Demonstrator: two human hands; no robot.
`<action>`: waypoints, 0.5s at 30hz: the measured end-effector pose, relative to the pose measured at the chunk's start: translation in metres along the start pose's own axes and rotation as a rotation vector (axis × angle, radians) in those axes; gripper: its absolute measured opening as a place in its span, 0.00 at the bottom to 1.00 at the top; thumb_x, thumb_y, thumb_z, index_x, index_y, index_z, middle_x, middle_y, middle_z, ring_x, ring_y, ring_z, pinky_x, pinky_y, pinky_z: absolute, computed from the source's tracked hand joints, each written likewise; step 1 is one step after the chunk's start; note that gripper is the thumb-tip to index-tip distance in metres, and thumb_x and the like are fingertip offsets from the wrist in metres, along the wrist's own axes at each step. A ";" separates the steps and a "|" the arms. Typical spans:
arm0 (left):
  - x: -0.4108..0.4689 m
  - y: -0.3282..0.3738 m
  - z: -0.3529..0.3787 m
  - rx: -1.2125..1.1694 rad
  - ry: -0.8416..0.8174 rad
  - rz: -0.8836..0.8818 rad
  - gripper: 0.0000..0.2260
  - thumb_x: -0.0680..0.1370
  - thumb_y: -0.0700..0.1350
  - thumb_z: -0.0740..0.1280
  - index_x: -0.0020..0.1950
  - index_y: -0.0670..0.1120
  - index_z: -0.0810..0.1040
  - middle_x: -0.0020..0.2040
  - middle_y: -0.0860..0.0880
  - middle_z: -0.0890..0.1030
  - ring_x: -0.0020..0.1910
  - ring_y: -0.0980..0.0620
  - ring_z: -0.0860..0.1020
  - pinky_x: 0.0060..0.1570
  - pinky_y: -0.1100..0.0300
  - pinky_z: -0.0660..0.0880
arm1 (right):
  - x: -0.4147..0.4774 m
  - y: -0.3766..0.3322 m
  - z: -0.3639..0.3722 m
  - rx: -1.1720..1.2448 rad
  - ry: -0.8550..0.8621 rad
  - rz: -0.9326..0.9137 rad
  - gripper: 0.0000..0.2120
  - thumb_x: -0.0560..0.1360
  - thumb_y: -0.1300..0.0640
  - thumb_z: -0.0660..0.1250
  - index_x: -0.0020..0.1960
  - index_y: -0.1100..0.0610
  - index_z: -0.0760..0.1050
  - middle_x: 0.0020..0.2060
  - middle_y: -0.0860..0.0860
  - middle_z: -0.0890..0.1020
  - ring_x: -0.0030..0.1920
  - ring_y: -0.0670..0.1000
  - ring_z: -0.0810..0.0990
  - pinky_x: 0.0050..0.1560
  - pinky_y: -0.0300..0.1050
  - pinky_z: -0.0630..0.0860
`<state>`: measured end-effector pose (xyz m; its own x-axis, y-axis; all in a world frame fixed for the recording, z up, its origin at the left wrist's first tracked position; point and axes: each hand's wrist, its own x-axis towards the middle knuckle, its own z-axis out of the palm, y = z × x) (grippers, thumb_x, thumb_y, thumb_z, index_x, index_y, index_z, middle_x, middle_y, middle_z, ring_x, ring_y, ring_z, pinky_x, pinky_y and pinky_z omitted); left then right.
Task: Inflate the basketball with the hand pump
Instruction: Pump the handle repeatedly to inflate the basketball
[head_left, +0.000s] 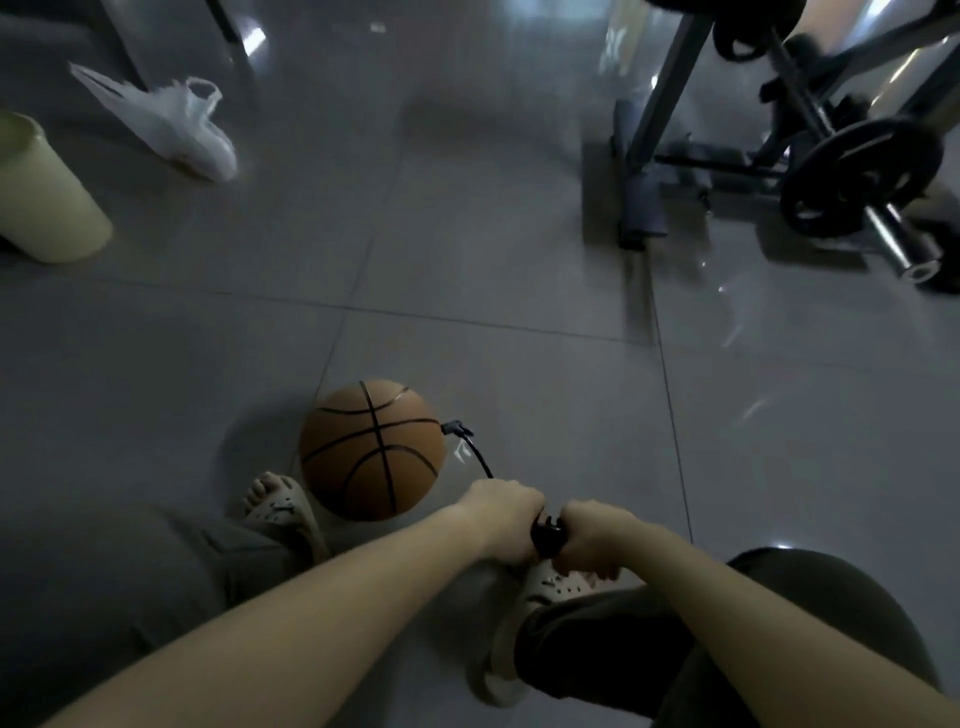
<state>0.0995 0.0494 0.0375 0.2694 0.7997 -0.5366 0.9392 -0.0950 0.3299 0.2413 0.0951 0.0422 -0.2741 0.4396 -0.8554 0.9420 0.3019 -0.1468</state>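
A dim room with a glossy grey tiled floor (493, 270) fills the view. The basketball (373, 449) sits on the tiles in the near middle, orange-brown with black seams, its near-left side just beside the toes in the left sandal (283, 512). A black hose (480, 457) meets the ball's right side through a small grey connector (457, 430), then curves nearer and rightward until it passes behind the left hand (501, 522). That hand is a fist round the left end of the black pump handle (546, 535), knuckles up and fingers curled tightly under it. The right hand (592, 535) wraps the handle's right end the same way, fingers folded round it. Only a short middle stretch of the handle shows between the two fists, which sit close together. The pump's body is hidden below them. Just nearer lies the right sandal (550, 587), with dark trouser legs at near left and near right. At far left stand a pale yellow bin (44, 202) and a crumpled white plastic bag (171, 124). At far right is a metal gym frame (654, 130) with a black weight plate (860, 174) on a bar.
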 end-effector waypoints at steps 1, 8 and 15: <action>-0.005 -0.005 -0.006 -0.050 0.005 0.011 0.15 0.76 0.56 0.69 0.54 0.48 0.74 0.48 0.48 0.78 0.46 0.46 0.78 0.46 0.51 0.77 | -0.003 0.000 -0.006 -0.028 -0.056 0.017 0.18 0.73 0.49 0.74 0.56 0.58 0.77 0.47 0.55 0.83 0.44 0.55 0.85 0.45 0.49 0.84; -0.066 -0.112 -0.052 -0.507 0.067 -0.207 0.24 0.70 0.71 0.71 0.55 0.56 0.77 0.50 0.57 0.80 0.48 0.55 0.79 0.49 0.54 0.78 | -0.006 -0.081 -0.075 -0.104 0.295 -0.206 0.27 0.75 0.44 0.71 0.69 0.56 0.70 0.64 0.54 0.77 0.60 0.54 0.77 0.62 0.52 0.76; -0.069 -0.238 -0.008 -0.412 0.266 -0.691 0.36 0.71 0.65 0.74 0.73 0.49 0.70 0.68 0.47 0.74 0.64 0.43 0.75 0.60 0.48 0.76 | 0.102 -0.186 -0.061 0.071 0.330 -0.312 0.34 0.76 0.46 0.67 0.77 0.55 0.59 0.69 0.57 0.69 0.67 0.61 0.72 0.63 0.57 0.74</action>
<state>-0.1445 0.0214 0.0020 -0.4438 0.7165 -0.5382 0.7081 0.6485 0.2795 0.0261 0.1355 0.0126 -0.5830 0.5860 -0.5627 0.8123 0.4092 -0.4155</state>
